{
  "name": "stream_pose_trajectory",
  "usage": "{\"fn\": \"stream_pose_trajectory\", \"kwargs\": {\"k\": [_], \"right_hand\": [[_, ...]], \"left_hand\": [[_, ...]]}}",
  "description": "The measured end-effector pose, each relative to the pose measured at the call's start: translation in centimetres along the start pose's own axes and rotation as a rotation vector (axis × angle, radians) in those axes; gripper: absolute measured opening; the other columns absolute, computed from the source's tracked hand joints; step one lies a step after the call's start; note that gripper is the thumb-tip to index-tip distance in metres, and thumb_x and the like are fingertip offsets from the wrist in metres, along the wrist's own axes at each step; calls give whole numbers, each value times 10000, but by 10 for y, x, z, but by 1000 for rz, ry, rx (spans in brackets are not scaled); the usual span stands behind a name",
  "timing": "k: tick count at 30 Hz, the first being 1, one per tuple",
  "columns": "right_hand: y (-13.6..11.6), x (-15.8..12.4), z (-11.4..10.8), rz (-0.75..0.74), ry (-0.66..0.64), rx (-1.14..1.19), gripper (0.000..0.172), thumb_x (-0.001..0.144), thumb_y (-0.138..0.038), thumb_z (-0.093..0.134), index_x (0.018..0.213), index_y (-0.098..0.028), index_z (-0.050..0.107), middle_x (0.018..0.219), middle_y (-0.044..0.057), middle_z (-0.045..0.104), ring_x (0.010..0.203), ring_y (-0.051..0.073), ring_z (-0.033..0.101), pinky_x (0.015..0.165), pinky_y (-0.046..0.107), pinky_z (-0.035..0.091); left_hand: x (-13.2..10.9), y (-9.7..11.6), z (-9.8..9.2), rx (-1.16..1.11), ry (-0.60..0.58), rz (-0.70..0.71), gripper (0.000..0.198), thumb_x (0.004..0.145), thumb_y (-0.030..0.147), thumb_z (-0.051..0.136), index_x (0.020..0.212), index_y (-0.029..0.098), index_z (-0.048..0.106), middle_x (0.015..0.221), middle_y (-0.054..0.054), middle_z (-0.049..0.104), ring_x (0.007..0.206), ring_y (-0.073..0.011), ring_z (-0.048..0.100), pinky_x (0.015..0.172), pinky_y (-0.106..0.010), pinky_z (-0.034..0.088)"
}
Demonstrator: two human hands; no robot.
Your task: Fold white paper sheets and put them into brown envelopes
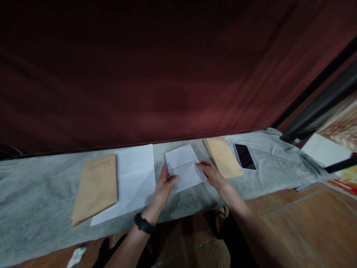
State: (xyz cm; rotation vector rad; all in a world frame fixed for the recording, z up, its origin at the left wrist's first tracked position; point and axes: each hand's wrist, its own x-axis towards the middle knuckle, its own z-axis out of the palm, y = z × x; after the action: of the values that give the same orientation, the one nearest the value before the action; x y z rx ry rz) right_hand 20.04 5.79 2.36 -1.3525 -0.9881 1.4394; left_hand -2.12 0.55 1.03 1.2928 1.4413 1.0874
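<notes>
A folded sheet of white paper with a crease across it lies slightly tilted in front of me. My left hand grips its left edge, thumb on top. At the right edge my right hand pinches the same sheet, fingers partly hidden. Left of it, larger white sheets with a fold line lie flat. A stack of brown envelopes rests partly over them. More brown envelopes lie just beyond my right hand.
A phone lies right of the envelopes on the grey cloth covering a narrow bench. Behind hangs a dark red curtain. Dark metal bars stand at right. A crumpled white tissue is on the tiled floor.
</notes>
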Motion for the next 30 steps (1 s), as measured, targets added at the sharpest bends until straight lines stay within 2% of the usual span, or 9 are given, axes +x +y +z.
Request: {"fn": "stream_pose_trajectory", "kwargs": {"k": [2, 5, 9, 11, 14, 20, 22, 25, 30], "right_hand": [[5, -3, -1, -22, -13, -129, 320, 729, -471, 741, 847, -188, 649, 700, 4, 695, 635, 182, 649, 571, 268, 485], [9, -7, -8, -163, 38, -574, 279, 897, -365, 597, 1081, -171, 673, 718, 14, 707, 683, 202, 678, 621, 279, 503], [8, -21, -22, -419, -63, -1069, 466, 961, -139, 450, 1409, -208, 555, 1223, 112, 725, 1083, 233, 704, 929, 347, 546], [7, -30, -26, -527, -222, -1150, 612, 890, -39, 484, 1471, -228, 513, 1490, 105, 565, 1322, 222, 582, 1099, 365, 478], [5, -41, -29, -638, -375, -1161, 774, 797, 12, 559, 1523, -237, 462, 1639, 88, 375, 1496, 218, 381, 1225, 412, 357], [2, -49, -31, -689, -506, -1200, 917, 699, 86, 500, 1527, -304, 461, 1606, 33, 435, 1487, 186, 398, 1253, 442, 306], [1, -51, -33, -674, -529, -1220, 896, 710, 76, 502, 1518, -312, 476, 1590, 22, 460, 1463, 183, 435, 1239, 414, 339], [1, -54, -35, -658, -545, -1223, 837, 750, 42, 532, 1500, -327, 500, 1580, 16, 474, 1433, 186, 478, 1222, 396, 371], [2, -56, -38, -653, -558, -1203, 766, 794, 2, 569, 1489, -316, 518, 1573, 29, 483, 1422, 198, 493, 1214, 399, 383]], "left_hand": [[-3, 6, -2, -118, 28, -74, 838, 839, 313, 664, 1586, 218, 297, 1253, -100, 684, 1021, -203, 687, 919, -358, 552], [-6, 14, -4, -238, 29, -156, 856, 725, 298, 747, 1512, 173, 433, 1078, -57, 719, 882, -177, 673, 852, -334, 543], [-7, 16, -9, -310, -26, -239, 770, 680, 284, 737, 1412, 149, 544, 1079, -63, 722, 901, -179, 663, 864, -328, 520], [-7, 15, -12, -319, -15, -243, 708, 679, 270, 726, 1363, 149, 588, 1125, -79, 717, 956, -191, 662, 884, -331, 513], [-7, 15, -14, -319, 7, -227, 646, 681, 258, 720, 1312, 153, 624, 1151, -89, 711, 1003, -205, 655, 890, -330, 511], [-12, 14, -14, -139, -75, -196, 634, 768, 247, 644, 1386, 140, 550, 1081, -84, 706, 897, -195, 661, 855, -354, 537], [-16, 14, -16, 87, -44, -120, 642, 814, 266, 620, 1429, 126, 504, 1187, -130, 668, 951, -220, 664, 893, -401, 544], [-27, 17, -18, 480, 25, 146, 635, 874, 341, 633, 1462, 155, 484, 1477, -199, 493, 1272, -313, 559, 1070, -510, 467], [-53, 15, -16, 820, -313, 520, 785, 838, 462, 741, 1532, 300, 413, 1662, -137, 313, 1531, -358, 280, 1202, -632, 289]]}}
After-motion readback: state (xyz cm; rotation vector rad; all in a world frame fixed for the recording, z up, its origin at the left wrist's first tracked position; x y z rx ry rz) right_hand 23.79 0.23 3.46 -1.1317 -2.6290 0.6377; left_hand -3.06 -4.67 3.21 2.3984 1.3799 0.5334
